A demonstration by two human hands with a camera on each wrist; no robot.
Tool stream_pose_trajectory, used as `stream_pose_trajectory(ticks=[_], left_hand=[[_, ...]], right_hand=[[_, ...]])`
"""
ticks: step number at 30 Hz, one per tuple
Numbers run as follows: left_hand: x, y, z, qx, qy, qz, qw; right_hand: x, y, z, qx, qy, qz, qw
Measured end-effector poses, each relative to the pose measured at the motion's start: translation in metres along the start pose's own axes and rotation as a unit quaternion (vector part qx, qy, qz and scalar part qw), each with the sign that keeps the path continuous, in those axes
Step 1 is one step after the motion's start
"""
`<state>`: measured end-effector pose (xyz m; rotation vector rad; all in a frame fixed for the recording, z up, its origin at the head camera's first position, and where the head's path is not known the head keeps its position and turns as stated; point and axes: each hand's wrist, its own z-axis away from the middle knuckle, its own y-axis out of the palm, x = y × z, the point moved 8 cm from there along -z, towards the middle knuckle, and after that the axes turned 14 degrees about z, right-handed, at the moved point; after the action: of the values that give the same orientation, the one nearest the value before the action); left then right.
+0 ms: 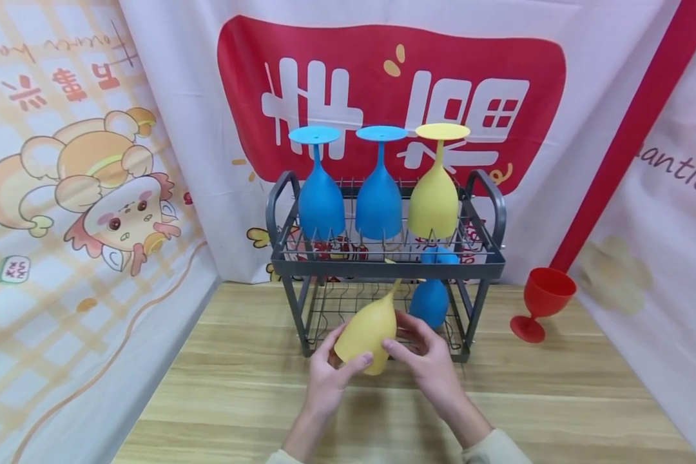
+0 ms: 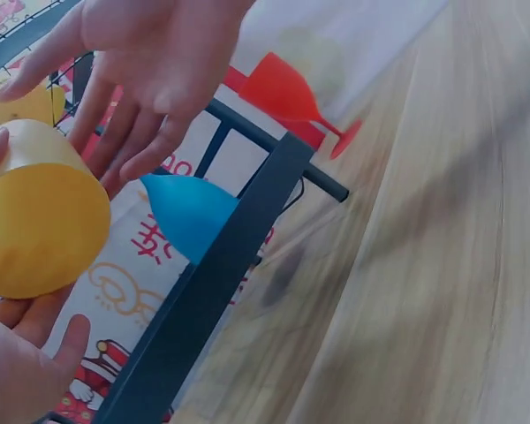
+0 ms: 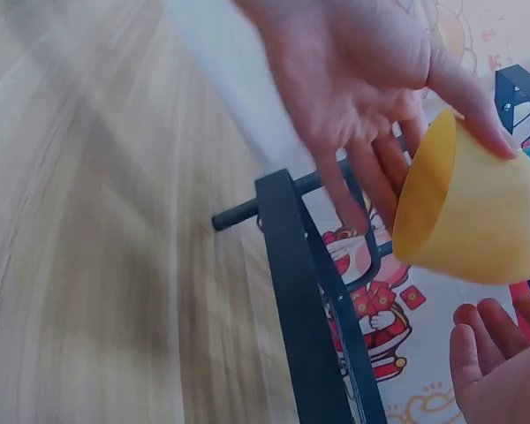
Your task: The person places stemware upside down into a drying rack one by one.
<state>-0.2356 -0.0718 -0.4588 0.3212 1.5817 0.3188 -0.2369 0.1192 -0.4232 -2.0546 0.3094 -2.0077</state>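
Both hands hold a yellow goblet (image 1: 368, 332) at the front of the rack's lower level. It is tilted, mouth down and to the left, and the rack's front bar partly hides its foot. My left hand (image 1: 327, 380) holds the bowl near the rim, thumb across the front. On the other side, my right hand (image 1: 432, 361) has its thumb at the bowl's edge and its fingers behind. The right wrist view shows the left thumb lying on the yellow bowl (image 3: 486, 212). Just behind the right fingers stands an upside-down blue goblet (image 1: 429, 306) on the lower shelf.
On the dark two-level wire rack (image 1: 383, 269), two blue goblets (image 1: 321, 203) and a yellow one (image 1: 434, 203) stand upside down on top. A red goblet (image 1: 548, 293) stands upright on the wooden table (image 1: 226, 399), right of the rack. Printed cloths (image 1: 174, 109) hang behind and at the sides.
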Motion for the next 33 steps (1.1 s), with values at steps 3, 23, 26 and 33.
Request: stream_pose_trajectory(ticks=[3, 23, 26, 33], left_hand=[[0.003, 0.004, 0.001, 0.015, -0.007, 0.02, 0.9997], [0.009, -0.018, 0.001, -0.009, 0.078, -0.012, 0.9969], [0.001, -0.051, -0.003, -0.137, 0.12, -0.039, 0.9825], [0.011, -0.097, -0.03, -0.175, 0.042, -0.124, 0.9758]], right_hand=[[0.003, 0.004, -0.002, 0.013, 0.001, -0.012, 1.0], [-0.028, 0.002, -0.009, -0.002, 0.017, -0.027, 0.999], [-0.031, -0.002, -0.009, -0.002, 0.016, -0.018, 1.0], [-0.036, -0.007, -0.009, 0.002, 0.015, 0.02, 1.0]])
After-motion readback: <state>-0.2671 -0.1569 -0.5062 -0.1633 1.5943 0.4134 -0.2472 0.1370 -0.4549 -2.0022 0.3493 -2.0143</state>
